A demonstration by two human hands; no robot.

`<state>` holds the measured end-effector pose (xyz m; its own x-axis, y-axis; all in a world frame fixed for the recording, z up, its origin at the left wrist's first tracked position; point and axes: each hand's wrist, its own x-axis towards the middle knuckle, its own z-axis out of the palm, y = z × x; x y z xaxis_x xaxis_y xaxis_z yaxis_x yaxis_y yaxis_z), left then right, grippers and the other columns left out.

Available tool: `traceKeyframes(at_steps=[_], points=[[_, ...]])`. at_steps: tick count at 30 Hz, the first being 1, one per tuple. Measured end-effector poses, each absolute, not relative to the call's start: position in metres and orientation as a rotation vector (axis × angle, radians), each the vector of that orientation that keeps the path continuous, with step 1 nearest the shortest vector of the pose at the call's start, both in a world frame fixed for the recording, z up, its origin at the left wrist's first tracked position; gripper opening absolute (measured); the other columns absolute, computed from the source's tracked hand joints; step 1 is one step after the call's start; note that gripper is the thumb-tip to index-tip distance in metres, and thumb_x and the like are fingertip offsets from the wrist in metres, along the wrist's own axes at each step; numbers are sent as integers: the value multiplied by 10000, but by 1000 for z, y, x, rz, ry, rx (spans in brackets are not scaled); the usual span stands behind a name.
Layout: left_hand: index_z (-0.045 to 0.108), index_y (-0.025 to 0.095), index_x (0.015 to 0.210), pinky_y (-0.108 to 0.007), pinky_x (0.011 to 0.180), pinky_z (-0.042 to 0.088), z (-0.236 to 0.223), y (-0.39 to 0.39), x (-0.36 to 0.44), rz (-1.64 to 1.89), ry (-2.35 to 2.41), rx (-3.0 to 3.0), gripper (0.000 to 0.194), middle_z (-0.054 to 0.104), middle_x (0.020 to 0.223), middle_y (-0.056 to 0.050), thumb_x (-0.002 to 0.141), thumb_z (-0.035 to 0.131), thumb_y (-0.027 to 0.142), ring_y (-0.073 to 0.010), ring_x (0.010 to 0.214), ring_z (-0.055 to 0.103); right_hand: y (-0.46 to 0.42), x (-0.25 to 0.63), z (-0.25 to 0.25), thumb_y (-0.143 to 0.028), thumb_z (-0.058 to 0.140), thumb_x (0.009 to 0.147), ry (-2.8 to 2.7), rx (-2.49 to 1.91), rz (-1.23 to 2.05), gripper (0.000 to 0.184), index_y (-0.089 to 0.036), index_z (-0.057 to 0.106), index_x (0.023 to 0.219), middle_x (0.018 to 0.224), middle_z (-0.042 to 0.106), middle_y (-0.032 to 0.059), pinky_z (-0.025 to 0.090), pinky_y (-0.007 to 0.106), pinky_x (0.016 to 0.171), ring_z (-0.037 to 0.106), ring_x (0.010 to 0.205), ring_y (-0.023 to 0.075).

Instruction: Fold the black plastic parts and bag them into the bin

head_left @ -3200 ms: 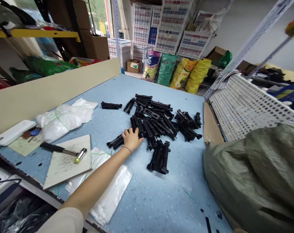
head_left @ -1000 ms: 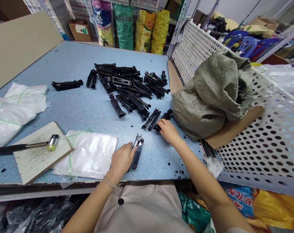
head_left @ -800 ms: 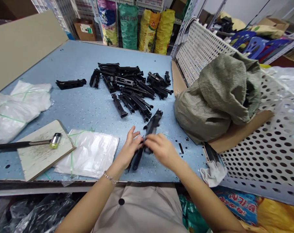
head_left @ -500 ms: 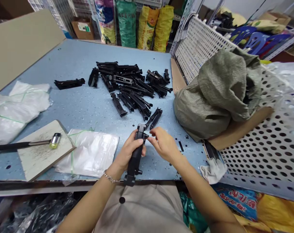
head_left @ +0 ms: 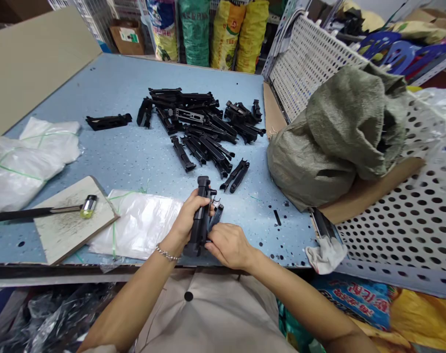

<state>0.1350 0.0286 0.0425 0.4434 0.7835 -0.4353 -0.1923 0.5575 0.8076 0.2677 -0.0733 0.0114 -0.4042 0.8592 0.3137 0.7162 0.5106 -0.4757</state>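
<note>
My left hand is wrapped round a long black plastic part, held nearly upright over the front edge of the table. My right hand is closed at the part's lower right side. A smaller black piece sticks up from its fingers, angled against the long part. Just beyond my hands lie two narrow black pieces side by side. Farther back is a heap of similar black parts, with one lone black part to its left.
On the left, a hammer-like tool rests on a worn board, beside stacked clear plastic bags. A grey-green woven sack leans by a white perforated crate on the right. A white glove hangs at the table edge.
My right hand has moved from the part's upper end down to its lower side, and a smaller black piece now shows in it. The long part has turned more upright.
</note>
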Motion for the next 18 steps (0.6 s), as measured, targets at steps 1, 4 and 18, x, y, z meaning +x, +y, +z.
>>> traceKeyframes(at_steps=[1,4,18], points=[[541,191,1028,-229,569,467,40,33,132,675,950,814,352,597,667,26,705,593,320,-135,593,589,-69,268,10,-401,268,1006,-2243,-1307,383,406,-202,549,791,686,556,27,396,282,614,508,630,161],[602,188,980,-300,685,505,23,47,120,727,1079,1098,309,661,789,-14,709,611,336,-198,746,629,-39,280,5,-372,302,1004,-2134,-1601,390,344,-209,582,887,801,587,44,437,289,684,556,746,178],[503,238,1308,-464,1107,311,-12,9,154,878,1070,1537,481,448,1369,-114,839,580,308,-262,1281,430,-13,359,-37,-256,382,864,-1100,-1864,466,347,-153,591,1121,1052,591,104,540,364,736,588,851,188]])
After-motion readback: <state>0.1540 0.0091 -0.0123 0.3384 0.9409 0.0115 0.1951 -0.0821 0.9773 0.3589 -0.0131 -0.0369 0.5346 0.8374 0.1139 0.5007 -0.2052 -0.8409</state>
